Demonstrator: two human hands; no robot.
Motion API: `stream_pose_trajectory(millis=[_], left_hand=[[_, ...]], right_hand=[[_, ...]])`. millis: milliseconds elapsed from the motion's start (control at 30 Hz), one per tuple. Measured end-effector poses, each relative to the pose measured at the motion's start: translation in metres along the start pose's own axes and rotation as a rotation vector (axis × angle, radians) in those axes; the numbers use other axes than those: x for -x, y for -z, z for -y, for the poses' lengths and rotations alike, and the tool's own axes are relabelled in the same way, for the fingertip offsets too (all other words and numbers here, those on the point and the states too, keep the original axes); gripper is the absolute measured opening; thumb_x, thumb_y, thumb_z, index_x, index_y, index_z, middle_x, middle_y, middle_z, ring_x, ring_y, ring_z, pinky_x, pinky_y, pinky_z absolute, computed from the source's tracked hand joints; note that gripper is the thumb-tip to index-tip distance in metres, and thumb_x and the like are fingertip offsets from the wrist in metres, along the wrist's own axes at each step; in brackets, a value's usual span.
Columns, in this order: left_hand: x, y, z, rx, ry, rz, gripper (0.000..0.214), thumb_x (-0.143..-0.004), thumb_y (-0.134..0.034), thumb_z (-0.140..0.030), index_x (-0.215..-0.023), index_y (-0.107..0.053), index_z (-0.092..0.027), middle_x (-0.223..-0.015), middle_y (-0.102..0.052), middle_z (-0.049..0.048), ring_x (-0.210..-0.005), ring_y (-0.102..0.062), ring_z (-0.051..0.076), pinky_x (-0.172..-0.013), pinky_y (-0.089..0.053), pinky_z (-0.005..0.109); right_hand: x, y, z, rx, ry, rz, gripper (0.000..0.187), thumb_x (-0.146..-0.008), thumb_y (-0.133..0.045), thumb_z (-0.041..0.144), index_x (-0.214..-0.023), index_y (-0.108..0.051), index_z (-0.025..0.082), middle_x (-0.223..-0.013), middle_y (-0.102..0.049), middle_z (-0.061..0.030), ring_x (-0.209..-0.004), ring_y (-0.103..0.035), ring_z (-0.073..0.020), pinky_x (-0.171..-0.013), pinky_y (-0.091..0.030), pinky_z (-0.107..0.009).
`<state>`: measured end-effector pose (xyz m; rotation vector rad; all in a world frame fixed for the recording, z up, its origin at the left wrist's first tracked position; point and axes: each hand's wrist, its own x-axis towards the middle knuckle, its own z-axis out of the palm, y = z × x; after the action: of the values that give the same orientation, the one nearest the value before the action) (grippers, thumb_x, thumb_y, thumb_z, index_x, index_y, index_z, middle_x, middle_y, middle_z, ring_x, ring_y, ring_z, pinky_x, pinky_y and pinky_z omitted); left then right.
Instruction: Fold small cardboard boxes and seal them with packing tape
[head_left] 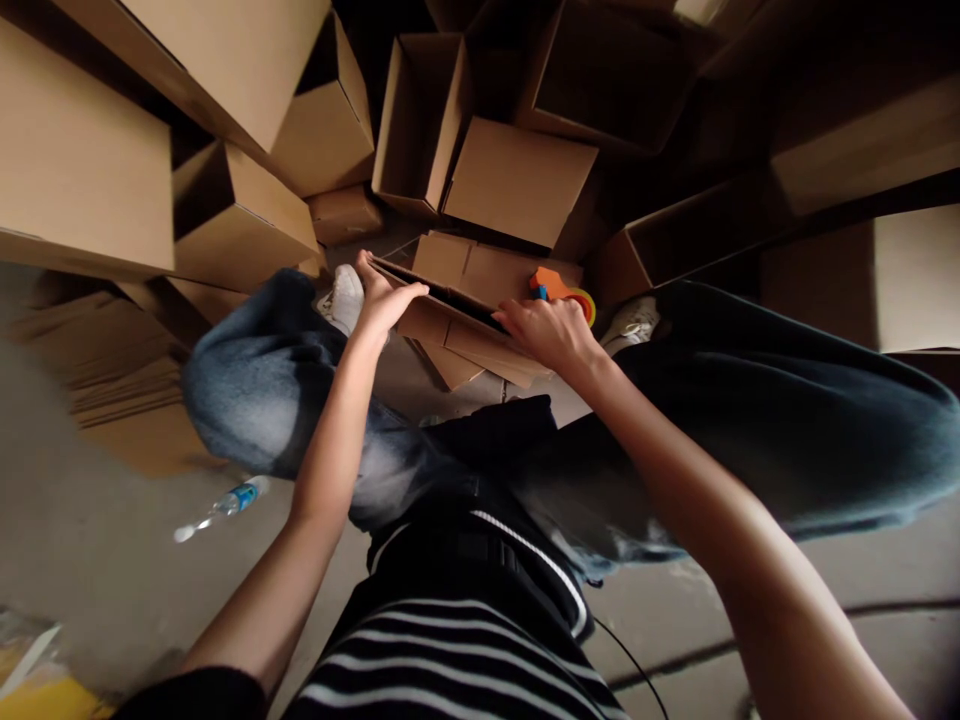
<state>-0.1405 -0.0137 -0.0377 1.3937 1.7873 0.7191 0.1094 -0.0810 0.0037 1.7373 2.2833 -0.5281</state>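
We hold a folded cardboard carton (469,322) between our two hands, low over the floor (667,610) and between our white sneakers (345,298); a dark slit shows along its upper edge, between two panels. Our left hand (384,302) grips the carton's left end, thumb and forefinger spread wide; our right hand (551,332) has its fingers curled narrow over the right part of the near edge, though we cannot tell how far the hidden fingertips reach underneath.

Just beyond the right hand we see an orange tape dispenser (551,283) with a yellow-rimmed roll, partly covered by that hand; flat cardboard pieces (454,370) lie below the carton, on the floor. Ahead of us an open, narrow cardboard box (420,120) stands near others; to our left, a stack of flattened cartons (127,370) lies beside our denim-clad knee (240,380); nearer to us a clear plastic bottle (231,503) with a blue label and a white cap lies on its side on the floor.
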Motion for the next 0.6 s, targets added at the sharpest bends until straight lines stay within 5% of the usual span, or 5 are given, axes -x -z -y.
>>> stream_pose_trajectory(millis=[333, 600], left_hand=[[0.006, -0.004, -0.011, 0.024, -0.016, 0.060, 0.109, -0.063, -0.072, -0.006, -0.153, -0.016, -0.030, -0.168, -0.014, 0.0090, -0.154, -0.017, 0.029, -0.125, -0.022, 0.040], [0.020, 0.006, -0.032, 0.137, -0.097, 0.334, 0.100, -0.070, -0.074, -0.015, -0.155, -0.023, -0.033, -0.166, -0.021, 0.0076, -0.155, -0.012, 0.034, -0.122, -0.019, 0.056]], right_hand=[[-0.004, 0.004, -0.010, -0.064, -0.145, -0.098, 0.062, -0.105, -0.014, 0.047, -0.120, -0.065, 0.014, -0.101, -0.071, -0.0215, -0.095, -0.066, -0.0342, -0.078, -0.041, -0.040], [-0.002, 0.012, -0.007, -0.123, -0.255, -0.170, 0.065, -0.104, -0.011, 0.039, -0.122, -0.066, 0.010, -0.091, -0.069, -0.0231, -0.091, -0.066, -0.0358, -0.076, -0.046, -0.046]])
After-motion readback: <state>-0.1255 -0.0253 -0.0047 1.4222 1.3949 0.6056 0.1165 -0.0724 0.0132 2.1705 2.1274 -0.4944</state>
